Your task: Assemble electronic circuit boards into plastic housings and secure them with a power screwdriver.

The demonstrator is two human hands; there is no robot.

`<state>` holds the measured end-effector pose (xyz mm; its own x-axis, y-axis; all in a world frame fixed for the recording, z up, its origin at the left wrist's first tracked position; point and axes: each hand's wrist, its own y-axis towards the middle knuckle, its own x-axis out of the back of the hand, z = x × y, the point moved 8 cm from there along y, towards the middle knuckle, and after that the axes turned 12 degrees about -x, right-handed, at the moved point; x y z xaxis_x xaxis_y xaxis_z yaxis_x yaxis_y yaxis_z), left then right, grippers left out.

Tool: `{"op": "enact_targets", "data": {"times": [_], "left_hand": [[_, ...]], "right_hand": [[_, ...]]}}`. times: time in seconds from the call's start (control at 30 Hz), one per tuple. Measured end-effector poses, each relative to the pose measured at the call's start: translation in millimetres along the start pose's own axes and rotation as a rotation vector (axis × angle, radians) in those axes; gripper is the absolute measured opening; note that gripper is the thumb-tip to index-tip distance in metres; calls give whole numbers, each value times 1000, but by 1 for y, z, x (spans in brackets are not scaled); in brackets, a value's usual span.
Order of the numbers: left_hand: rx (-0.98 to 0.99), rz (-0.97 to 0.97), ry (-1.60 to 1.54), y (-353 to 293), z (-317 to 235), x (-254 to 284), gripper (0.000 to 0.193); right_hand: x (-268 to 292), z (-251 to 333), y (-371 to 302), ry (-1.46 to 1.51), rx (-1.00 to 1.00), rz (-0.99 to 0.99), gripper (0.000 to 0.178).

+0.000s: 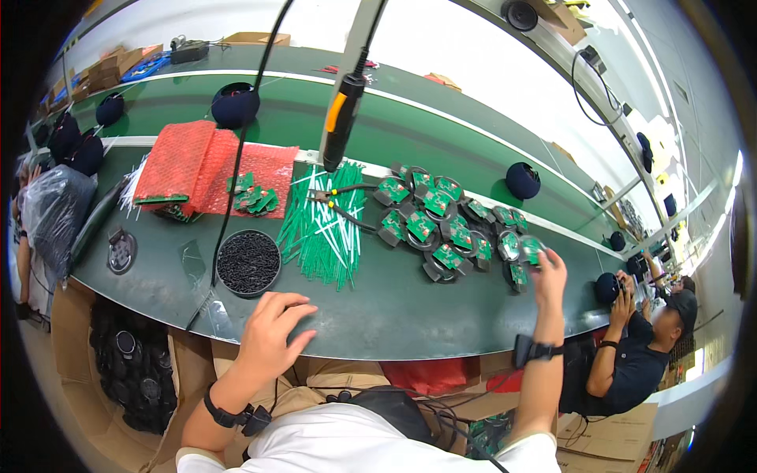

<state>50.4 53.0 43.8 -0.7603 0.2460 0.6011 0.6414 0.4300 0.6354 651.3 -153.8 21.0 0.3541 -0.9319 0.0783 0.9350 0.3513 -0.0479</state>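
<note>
My right hand reaches to the right end of a group of round black parts topped with green circuit boards. Its fingers close on the edge of one round part with a green board, slightly blurred. Over the table's front edge is my left hand, empty, its thumb and fingers apart. Just beyond it stands a round bowl filled with small black pieces, probably screws. Between bowl and boards lie many thin green and white strips, with black-and-yellow-handled pliers on top.
A screwdriver-like tool with an orange stripe hangs over the table. Red bubble wrap and loose green boards lie left. Dark blue round housings sit on the green conveyor behind. A carton stands below left; a co-worker works at right.
</note>
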Motion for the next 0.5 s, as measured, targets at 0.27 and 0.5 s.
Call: {"op": "enact_targets", "data": {"times": [0.27,0.5], "left_hand": [[16,19,126,-2,6,-12,28],[4,7,184,6,0,-17,24]], "right_hand": [[206,-34,101,-1184,-284,-641,55],[-55,22,-40,-1012,672,45,63]]}}
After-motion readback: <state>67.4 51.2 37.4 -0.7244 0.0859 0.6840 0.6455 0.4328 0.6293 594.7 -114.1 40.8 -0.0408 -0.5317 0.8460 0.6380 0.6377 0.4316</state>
